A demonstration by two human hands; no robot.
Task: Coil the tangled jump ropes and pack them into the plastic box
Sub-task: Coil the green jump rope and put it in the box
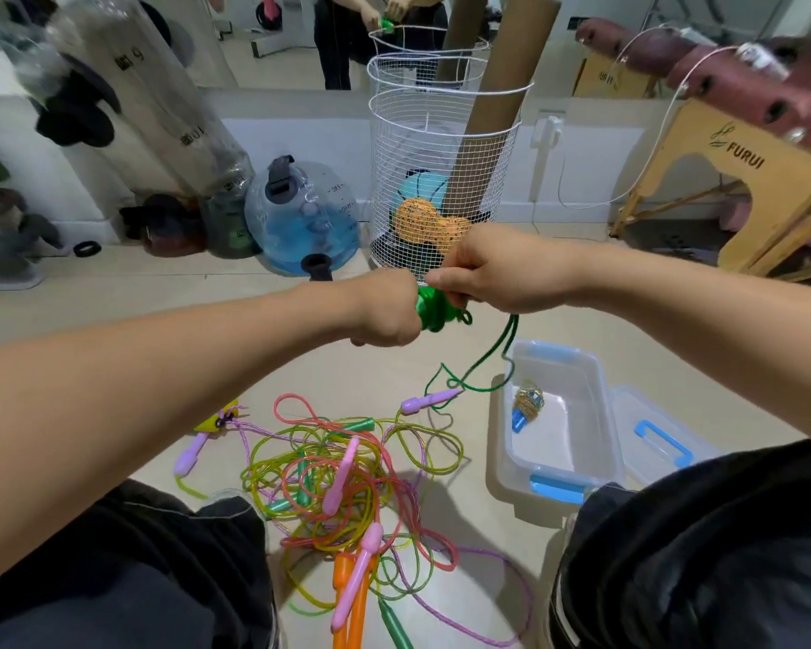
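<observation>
Both hands meet in the air above the floor [113,316], in front of a white wire basket [441,147]. The left hand [385,316] is curled into a fist around the green handles [431,311] of a jump rope, gripping them from the left side. The right hand [483,274] has its fingers [443,278] bent down over the top of the same green bundle, pinching it from above. From under the right hand a thin dark green cord [483,363] hangs in loose loops toward the floor, its low end lying near a purple handle [429,401].

The clear plastic box [595,400] sits open on the floor to the right of the pile, with blue latches on its near and far edges. Inside it, toward the far left corner, lies 1 coiled rope bundle [525,405] with a blue handle and a yellowish cord. The box's lid [661,442], with a blue handle, lies just beside the box on its right.

The tangled ropes [343,480] lie on the floor between the person's knees: yellow-green, pink-red and purple cords looped over each other, with pink, green and orange handles among them. A yellow handle [216,421] lies at the pile's left edge.
</observation>
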